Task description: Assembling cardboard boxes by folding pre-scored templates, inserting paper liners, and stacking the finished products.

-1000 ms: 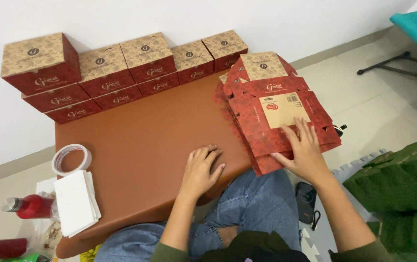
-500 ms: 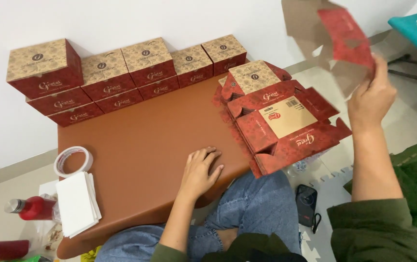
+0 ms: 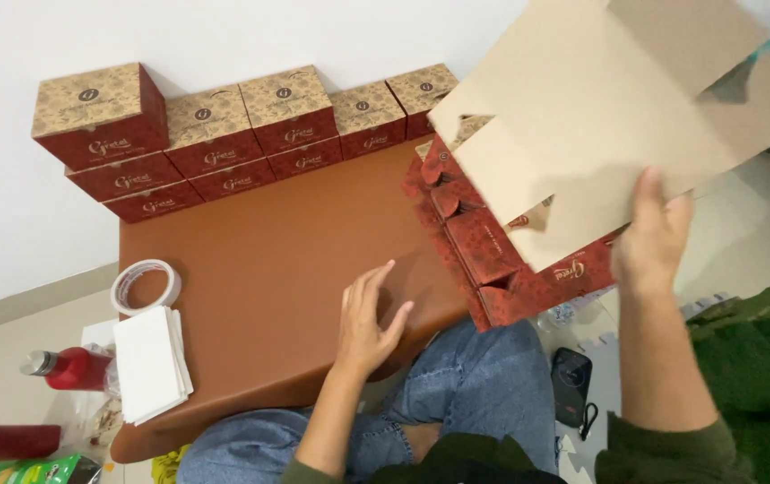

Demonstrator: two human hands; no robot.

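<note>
My right hand (image 3: 652, 240) grips a flat, unfolded cardboard box blank (image 3: 618, 116), raised above the stack of red blanks (image 3: 493, 260). My left hand (image 3: 369, 315) rests open-palmed, holding nothing, on the brown table (image 3: 259, 269).

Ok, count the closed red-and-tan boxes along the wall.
9 red-and-tan cardboard boxes: three stacked at left, two stacks of two beside them, two singles further right. The raised tan cardboard sheet may hide more.

flat carton (image 3: 618, 116) cut off, hides stack (image 3: 493, 260).
</note>
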